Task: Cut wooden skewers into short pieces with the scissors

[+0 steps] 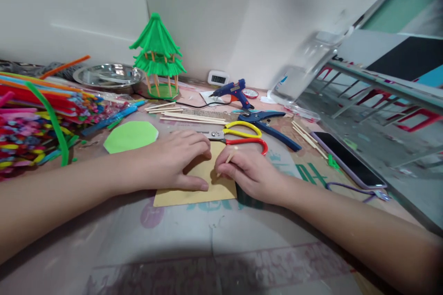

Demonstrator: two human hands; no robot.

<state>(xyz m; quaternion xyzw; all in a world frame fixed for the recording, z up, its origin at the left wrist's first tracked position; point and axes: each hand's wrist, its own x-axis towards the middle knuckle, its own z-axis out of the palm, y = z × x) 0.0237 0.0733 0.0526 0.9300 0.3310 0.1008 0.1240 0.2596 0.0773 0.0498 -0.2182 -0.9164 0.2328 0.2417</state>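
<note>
A yellow sheet of paper or card lies flat in front of me. My left hand rests on its left part, thumb and fingers spread apart. Between the pinched fingers of my right hand is a thin wooden stick, its lower end close to the sheet. Just beyond the hands lie scissors with one yellow and one red handle. A light green octagonal piece sits to the left of my left hand.
A green-roofed pagoda model stands at the back, beside a metal dish. A blue glue gun, blue-handled pliers and loose sticks lie beyond the scissors. Pipe cleaners crowd the left; a phone lies right, near the table edge.
</note>
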